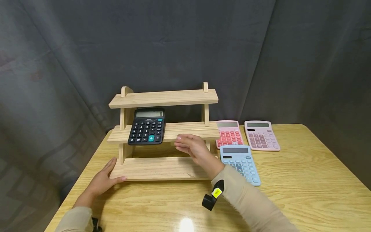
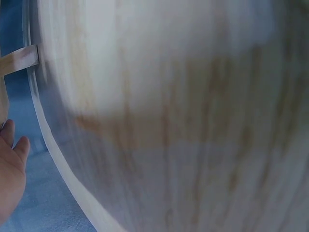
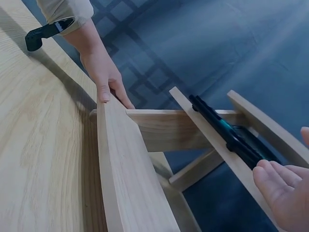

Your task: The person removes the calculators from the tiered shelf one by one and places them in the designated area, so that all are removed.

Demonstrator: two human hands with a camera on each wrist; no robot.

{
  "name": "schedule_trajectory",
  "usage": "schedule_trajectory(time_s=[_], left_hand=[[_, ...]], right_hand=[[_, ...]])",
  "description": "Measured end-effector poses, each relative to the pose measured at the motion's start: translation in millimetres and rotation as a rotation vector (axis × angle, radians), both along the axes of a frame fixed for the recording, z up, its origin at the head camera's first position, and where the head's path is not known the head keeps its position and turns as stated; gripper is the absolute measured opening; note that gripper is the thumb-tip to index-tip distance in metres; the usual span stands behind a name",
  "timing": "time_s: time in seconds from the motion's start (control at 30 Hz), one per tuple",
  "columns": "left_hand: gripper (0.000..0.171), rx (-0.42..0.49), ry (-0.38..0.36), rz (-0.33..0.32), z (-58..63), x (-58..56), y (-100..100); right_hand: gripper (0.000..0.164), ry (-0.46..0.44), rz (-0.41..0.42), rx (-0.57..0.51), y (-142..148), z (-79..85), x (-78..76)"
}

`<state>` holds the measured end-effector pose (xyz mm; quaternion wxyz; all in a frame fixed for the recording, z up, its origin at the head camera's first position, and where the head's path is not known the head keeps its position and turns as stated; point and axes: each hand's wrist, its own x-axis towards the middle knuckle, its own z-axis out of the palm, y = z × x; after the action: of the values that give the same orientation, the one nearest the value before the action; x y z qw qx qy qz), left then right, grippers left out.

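A three-tier wooden rack [image 1: 162,169] stands on the table. On its middle shelf a black calculator [image 1: 147,127] leans back, its display showing 0. My left hand [image 1: 101,180] rests against the left end of the bottom shelf, thumb along the front edge and fingers extended along the side; the right wrist view shows this hand [image 3: 102,72] from across the rack. My right hand [image 1: 192,149] is in front of the middle shelf, right of the calculator, fingers extended and holding nothing. Blurred pale wood fills most of the left wrist view, with the right hand [image 2: 10,169] at its edge.
To the right of the rack lie a pink calculator [image 1: 230,137] with red keys, a pale pink calculator [image 1: 262,135] and a light blue calculator [image 1: 249,170]. My right forearm overlaps the blue one. A dark curtain [image 1: 174,42] hangs behind the table [image 1: 304,180].
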<state>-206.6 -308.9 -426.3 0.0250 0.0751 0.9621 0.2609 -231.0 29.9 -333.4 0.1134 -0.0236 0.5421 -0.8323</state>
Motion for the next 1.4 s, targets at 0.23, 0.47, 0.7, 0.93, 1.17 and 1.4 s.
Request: schedule_trajectory(time_s=[0.23,0.47,0.7,0.93,1.17,1.4], left_hand=[[0.098,0.01,0.005,0.001,-1.2,-0.1,0.5],[0.097,0.022,0.014,-0.004,-0.4,-0.2,0.8],[0.098,0.019,0.009,0.0,0.6,0.5,1.8],[0.098,0.006,0.004,0.014,2.0,2.0,1.9],[0.098,0.0,-0.007,0.02,0.7,2.2,0.6],[0.097,0.003,0.013,0.012,0.8,0.9,0.5]], right_hand=[[0.035,-0.014,-0.02,-0.01,-16.1,-4.9,-6.8],[0.035,-0.013,-0.052,0.028,-27.6,-9.9,-13.0],[0.033,-0.02,-0.068,0.054,-39.1,-13.0,-16.3],[0.037,-0.042,-0.122,0.04,-53.3,-16.4,-18.3],[0.042,-0.047,-0.146,0.058,-63.3,-19.4,-19.6],[0.047,-0.058,-0.166,0.076,-66.9,-17.5,-19.9]])
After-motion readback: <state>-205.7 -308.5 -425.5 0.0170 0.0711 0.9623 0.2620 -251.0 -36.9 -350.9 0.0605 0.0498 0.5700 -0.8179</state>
